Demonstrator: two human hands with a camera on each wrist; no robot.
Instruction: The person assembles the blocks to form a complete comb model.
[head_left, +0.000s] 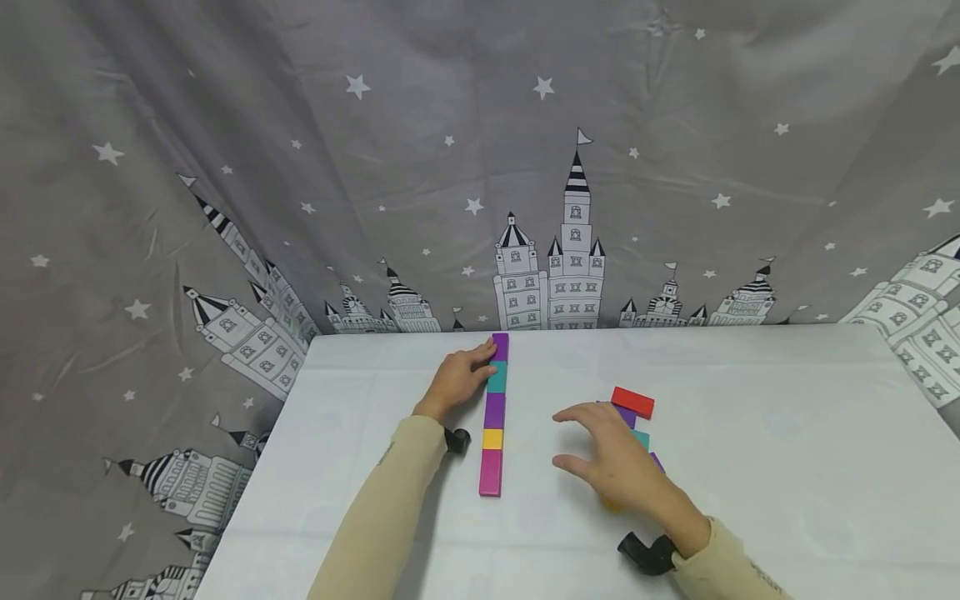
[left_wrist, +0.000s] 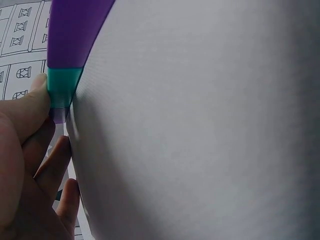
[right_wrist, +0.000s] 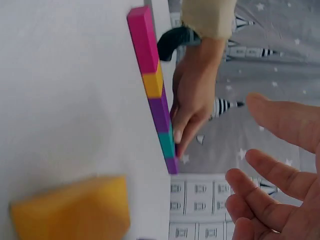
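A straight row of coloured blocks lies on the white table, running away from me. From near to far come a pink block (head_left: pixel 491 473), a yellow block (head_left: pixel 492 439), a purple block (head_left: pixel 495 411), a teal block (head_left: pixel 497 377) and another purple block (head_left: pixel 501 347). My left hand (head_left: pixel 456 379) rests along the row's left side at its far end, thumb by the teal block, fingertips at the far purple one. To the right of the row, my right hand (head_left: pixel 618 458) hovers with fingers spread and thumb apart, holding nothing. It partly hides a loose group of blocks.
Within the loose group are a red block (head_left: pixel 633 402), a purple block (head_left: pixel 626 416), a teal block (head_left: pixel 641 438) and a yellow-orange block (right_wrist: pixel 75 210). A grey curtain (head_left: pixel 420 183) printed with castles and stars hangs behind the table's (head_left: pixel 787 467) far edge.
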